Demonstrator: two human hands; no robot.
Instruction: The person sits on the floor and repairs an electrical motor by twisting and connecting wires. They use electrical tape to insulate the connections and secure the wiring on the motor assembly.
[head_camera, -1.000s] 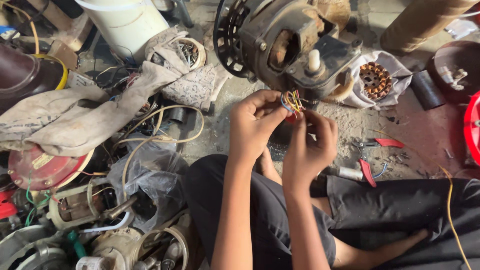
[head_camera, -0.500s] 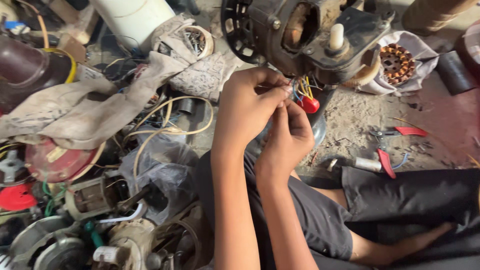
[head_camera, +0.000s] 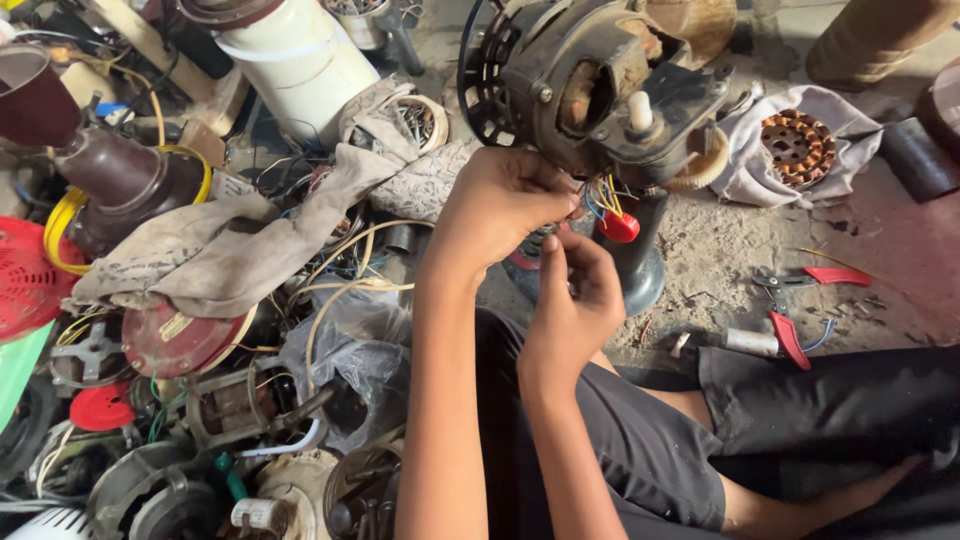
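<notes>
A dark, dirty fan motor (head_camera: 590, 90) with a white knob on top stands on a black post just ahead of me. Coloured wires (head_camera: 604, 196) hang from its underside, beside a small red cap (head_camera: 620, 227). My left hand (head_camera: 500, 205) pinches those wires right under the motor. My right hand (head_camera: 575, 295) is just below it, fingers raised to the same wires. Fingers hide the wire ends.
Red-handled pliers (head_camera: 800, 300) and a small white tube (head_camera: 750, 342) lie on the sandy floor at right. A copper winding sits on a white cloth (head_camera: 750, 160). At left are a dirty rag (head_camera: 220, 250), a white bucket (head_camera: 300, 60), loose cables and old motor parts.
The view has shifted, so the motor and my hands now sit further right and lower in frame. Both hands stay on the wires under the motor, with the right hand slightly lower.
</notes>
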